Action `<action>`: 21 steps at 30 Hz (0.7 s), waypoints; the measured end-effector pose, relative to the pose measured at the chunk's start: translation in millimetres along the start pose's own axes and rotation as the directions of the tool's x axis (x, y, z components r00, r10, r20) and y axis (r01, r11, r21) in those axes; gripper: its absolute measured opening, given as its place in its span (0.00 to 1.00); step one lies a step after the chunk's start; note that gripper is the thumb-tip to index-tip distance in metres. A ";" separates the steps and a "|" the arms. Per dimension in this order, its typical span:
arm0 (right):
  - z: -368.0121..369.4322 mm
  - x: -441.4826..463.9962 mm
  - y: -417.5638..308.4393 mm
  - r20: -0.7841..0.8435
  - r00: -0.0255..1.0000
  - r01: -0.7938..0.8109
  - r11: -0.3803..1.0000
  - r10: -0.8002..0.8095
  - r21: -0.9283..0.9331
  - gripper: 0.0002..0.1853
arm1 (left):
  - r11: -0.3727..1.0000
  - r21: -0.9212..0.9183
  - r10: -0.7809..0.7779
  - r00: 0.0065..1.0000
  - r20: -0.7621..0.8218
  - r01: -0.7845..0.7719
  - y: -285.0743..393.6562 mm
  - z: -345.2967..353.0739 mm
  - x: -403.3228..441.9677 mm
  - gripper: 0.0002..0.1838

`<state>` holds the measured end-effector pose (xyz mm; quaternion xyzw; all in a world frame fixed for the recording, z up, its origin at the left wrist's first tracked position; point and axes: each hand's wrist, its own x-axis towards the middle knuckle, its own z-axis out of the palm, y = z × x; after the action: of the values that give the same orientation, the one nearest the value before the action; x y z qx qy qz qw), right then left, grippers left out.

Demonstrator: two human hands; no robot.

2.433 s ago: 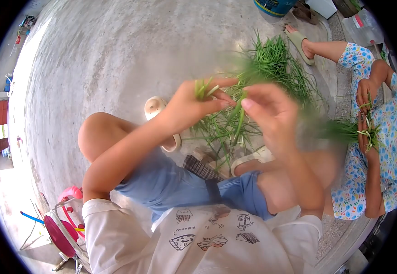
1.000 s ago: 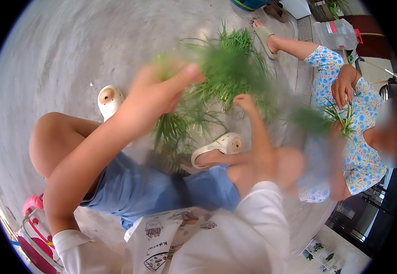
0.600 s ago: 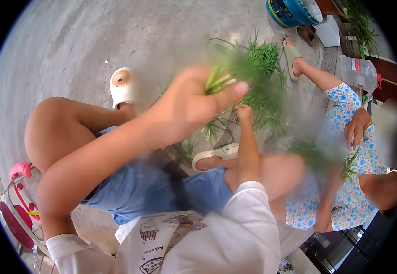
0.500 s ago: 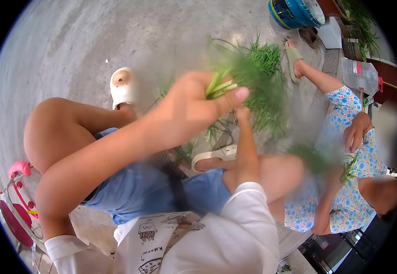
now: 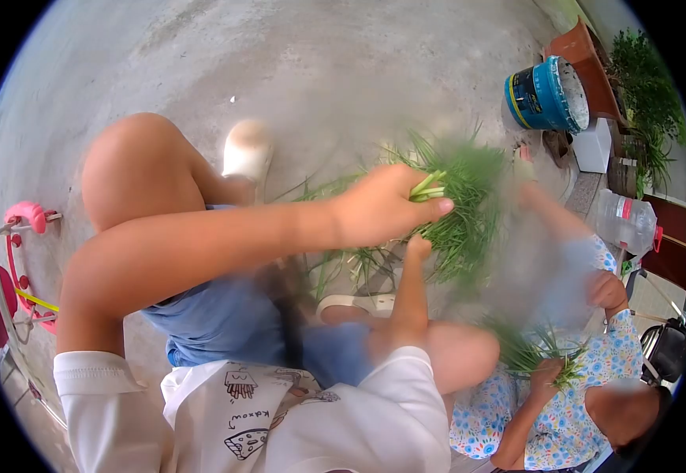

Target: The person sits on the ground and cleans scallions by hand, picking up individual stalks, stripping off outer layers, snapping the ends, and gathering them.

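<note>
My left hand point(image 5: 382, 206) is closed around several chives point(image 5: 428, 187), their pale cut-looking ends sticking out between thumb and fingers. Just below it, my right hand point(image 5: 419, 247) is closed with its fingers together, close to the left thumb; what it pinches, if anything, is too small to make out. Behind both hands a large heap of chives point(image 5: 469, 217) lies on the concrete floor, partly blurred. Loose stalks point(image 5: 363, 260) spread beside the heap, partly hidden under my left forearm.
At the right sits a person in a flowered outfit point(image 5: 587, 402), holding a bunch of chives point(image 5: 544, 355). A blue bucket point(image 5: 538, 94), a white box point(image 5: 593, 147) and a clear plastic jug point(image 5: 625, 221) stand beyond. A pink-handled metal frame point(image 5: 26, 214) is at the left.
My view has shifted and turned. Both hands stay close together, the left still gripping its chives. The other person's hand now holds a bigger visible bunch near their lap.
</note>
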<state>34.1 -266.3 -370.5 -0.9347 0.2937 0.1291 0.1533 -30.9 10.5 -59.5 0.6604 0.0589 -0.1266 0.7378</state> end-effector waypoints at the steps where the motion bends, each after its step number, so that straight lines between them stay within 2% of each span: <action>1: -6.3 -7.0 -6.4 -0.064 0.996 -0.060 0.996 0.065 0.070 0.16 | 0.997 0.072 0.033 0.999 -0.011 -0.032 2.9 -1.1 2.6 0.19; 2: -12.3 -14.3 -11.4 -0.054 0.996 -0.065 0.995 0.069 0.073 0.16 | 0.995 0.098 0.000 1.000 -0.023 0.002 6.0 -1.3 4.4 0.20; 4: -37.9 -28.2 -26.5 -0.253 0.965 0.085 0.996 -0.074 0.035 0.15 | 0.990 0.143 0.018 0.999 -0.031 -0.013 2.6 -2.2 11.4 0.20; 5: -51.2 -23.6 -29.0 -0.269 0.961 0.083 0.996 -0.067 0.046 0.15 | 0.981 0.187 0.055 0.997 -0.046 -0.045 -0.9 -1.2 16.6 0.20; 6: -65.8 -13.4 -33.6 -0.314 0.888 0.310 0.942 -0.335 -0.126 0.14 | 0.962 0.250 0.135 0.987 -0.088 -0.110 -10.1 -0.8 21.0 0.20; 7: -83.6 -6.0 -36.9 -0.309 0.757 0.492 0.813 -0.576 -0.311 0.14 | 0.958 0.256 0.154 0.985 -0.072 -0.131 -6.8 -3.6 20.0 0.20; 9: -125.9 12.8 -52.8 -0.391 0.684 0.506 0.787 -0.616 -0.354 0.14 | 0.935 0.337 0.131 0.991 -0.038 -0.111 -4.6 -9.9 12.6 0.18; 10: -149.3 24.6 -58.5 -0.436 0.630 0.579 0.763 -0.643 -0.289 0.14 | 0.934 0.333 0.142 0.990 -0.023 -0.126 -6.3 -12.7 9.3 0.18; 11: -172.4 34.1 -64.8 -0.483 0.573 0.649 0.726 -0.663 -0.226 0.13 | 0.840 0.483 0.252 0.966 0.057 -0.248 -9.9 -15.6 6.6 0.16; 12: -194.2 38.9 -74.8 -0.600 0.550 0.734 0.679 -0.581 0.017 0.13 | 0.706 0.607 0.348 0.925 0.151 -0.364 -13.5 -18.2 4.3 0.15; 13: -217.4 38.9 -84.6 -0.694 0.542 0.795 0.558 -0.474 0.239 0.13 | 0.703 0.599 0.362 0.918 0.162 -0.383 -16.5 -21.3 3.0 0.15; 15: -274.7 20.3 -100.9 -0.663 0.682 0.718 0.453 -0.309 0.528 0.12 | 0.532 0.720 0.370 0.887 0.276 -0.446 -21.6 -25.1 0.7 0.13; 16: -303.3 -8.2 -113.5 -0.680 0.668 0.728 0.450 -0.301 0.517 0.12 | 0.524 0.713 0.387 0.876 0.287 -0.465 -24.6 -25.2 0.1 0.13; 18: -350.1 -80.6 -136.1 -0.744 0.649 0.745 -0.066 -0.160 0.664 0.13 | 0.433 0.744 0.432 0.842 0.323 -0.508 -23.6 -19.7 2.9 0.12; 19: -360.9 -96.9 -137.7 -0.755 0.639 0.754 -0.072 -0.144 0.652 0.13 | 0.419 0.741 0.441 0.831 0.339 -0.525 -22.1 -15.7 3.1 0.12; 21: -375.4 -117.1 -135.3 -0.849 0.500 0.862 0.009 -0.172 0.506 0.14 | 0.407 0.741 0.458 0.822 0.340 -0.533 -17.5 -7.4 2.2 0.11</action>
<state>77.6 -237.1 42.0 -0.6701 -0.0654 -0.4269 0.6037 -32.8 15.9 -77.8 0.9028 -0.2343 0.0579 0.3561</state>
